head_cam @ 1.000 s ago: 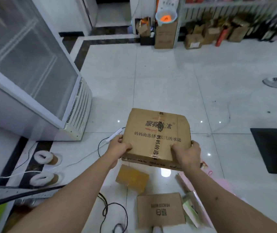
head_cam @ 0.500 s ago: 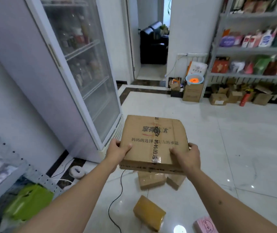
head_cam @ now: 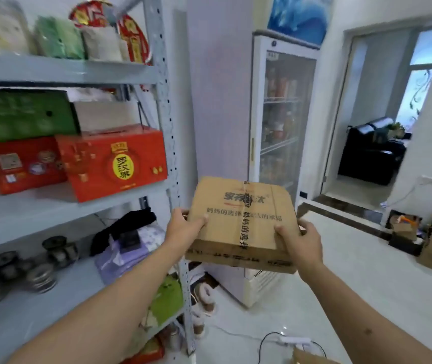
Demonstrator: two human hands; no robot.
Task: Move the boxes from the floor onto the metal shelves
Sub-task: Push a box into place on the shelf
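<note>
A flat cardboard box [head_cam: 241,222] is held in the air at the centre of view, just right of the metal shelves [head_cam: 168,132]. The left hand [head_cam: 183,225] grips its near-left edge, thumb on top. The right hand [head_cam: 301,240] grips the near-right corner the same way. The fingers of both hands are hidden beneath the box.

The perforated upright of the shelves runs from 12 o'clock down to 6, and the box's left edge lies close beside it. At 9 o'clock the middle shelf carries a red carton [head_cam: 115,161] out at its front edge, with bare board in front of and below it. The shelf beneath, at 8 o'clock, has open grey surface between some blurred metal cans [head_cam: 38,269] and a purple bundle [head_cam: 128,248].

A glass-door fridge [head_cam: 280,127] stands behind the box at 12 to 1 o'clock. White floor [head_cam: 367,279] opens toward 3 o'clock. The left shelf contents are smeared by motion, and another brown box at 5 o'clock is cut off by the frame.
</note>
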